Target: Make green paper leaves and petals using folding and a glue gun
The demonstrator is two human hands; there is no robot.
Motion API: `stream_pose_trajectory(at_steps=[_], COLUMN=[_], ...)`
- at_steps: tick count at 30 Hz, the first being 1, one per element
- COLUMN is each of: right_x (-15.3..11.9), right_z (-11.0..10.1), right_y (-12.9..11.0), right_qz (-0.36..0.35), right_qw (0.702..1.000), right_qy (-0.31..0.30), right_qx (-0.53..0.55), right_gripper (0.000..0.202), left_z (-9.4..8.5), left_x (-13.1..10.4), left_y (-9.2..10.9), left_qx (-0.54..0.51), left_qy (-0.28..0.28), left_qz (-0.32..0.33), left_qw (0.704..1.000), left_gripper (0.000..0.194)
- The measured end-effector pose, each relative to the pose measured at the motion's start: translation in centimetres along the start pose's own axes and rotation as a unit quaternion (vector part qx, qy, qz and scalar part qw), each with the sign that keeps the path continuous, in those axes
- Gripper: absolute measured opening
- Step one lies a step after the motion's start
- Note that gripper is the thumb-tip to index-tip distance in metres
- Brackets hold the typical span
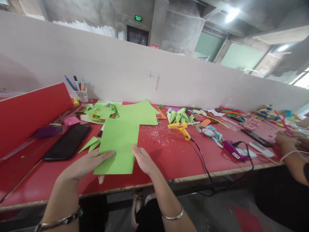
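Observation:
A rectangular sheet of light green paper [120, 141] is held tilted above the red table, near its front edge. My left hand [90, 164] grips the lower left side, thumb on top and fingers beneath. At the right edge my right hand [143, 159] pinches the same sheet, its fingers partly hidden behind it. Larger green sheets [142, 112] lie just beyond. Folded green pieces [93, 143] rest left of the held sheet, beside a dark marker [100, 131].
A yellow glue gun [181, 129] with a black cord lies to the right, near green paper cones [178, 116]. Left are a black phone [67, 141] and a pen cup [82, 95]. A purple power strip [235, 150] sits right, near another person's hands [289, 141].

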State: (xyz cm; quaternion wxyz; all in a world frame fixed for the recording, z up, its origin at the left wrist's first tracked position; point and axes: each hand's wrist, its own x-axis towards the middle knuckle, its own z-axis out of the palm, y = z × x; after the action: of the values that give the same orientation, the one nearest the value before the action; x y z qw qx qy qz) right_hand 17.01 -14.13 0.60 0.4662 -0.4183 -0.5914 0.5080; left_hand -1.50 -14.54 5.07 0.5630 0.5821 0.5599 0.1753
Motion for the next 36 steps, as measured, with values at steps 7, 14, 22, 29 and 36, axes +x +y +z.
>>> stream_pose_trajectory(at_steps=[7,14,22,29,36], right_x=[-0.16,0.01,0.00,-0.05,0.24], right_z=[0.10,0.02,-0.24,0.34,0.42], right_y=[-0.13,0.36,0.10,0.63,0.00], right_qz=[-0.022,-0.026,-0.021,-0.009,-0.079], right_qw=[0.999,0.996,0.993,0.993,0.994], right_qy=[-0.032,-0.035,-0.101,-0.110,-0.039], right_qx=[-0.016,-0.078,-0.054,-0.034,-0.066], right_gripper=[0.044,0.049,0.053,0.049,0.045], left_z=[-0.24,-0.22,-0.30,-0.11,-0.52], left_x=[0.21,0.42,0.51,0.31,0.67], left_y=[-0.19,0.04,-0.28,0.60,-0.32], left_qx=[-0.034,-0.022,-0.073,-0.104,-0.117], left_qy=[0.003,0.033,0.060,0.098,0.134], left_qz=[0.019,0.054,0.063,0.055,0.089], left_qw=[0.999,0.998,0.994,0.988,0.980], left_gripper=[0.018,0.025,0.032,0.036,0.037])
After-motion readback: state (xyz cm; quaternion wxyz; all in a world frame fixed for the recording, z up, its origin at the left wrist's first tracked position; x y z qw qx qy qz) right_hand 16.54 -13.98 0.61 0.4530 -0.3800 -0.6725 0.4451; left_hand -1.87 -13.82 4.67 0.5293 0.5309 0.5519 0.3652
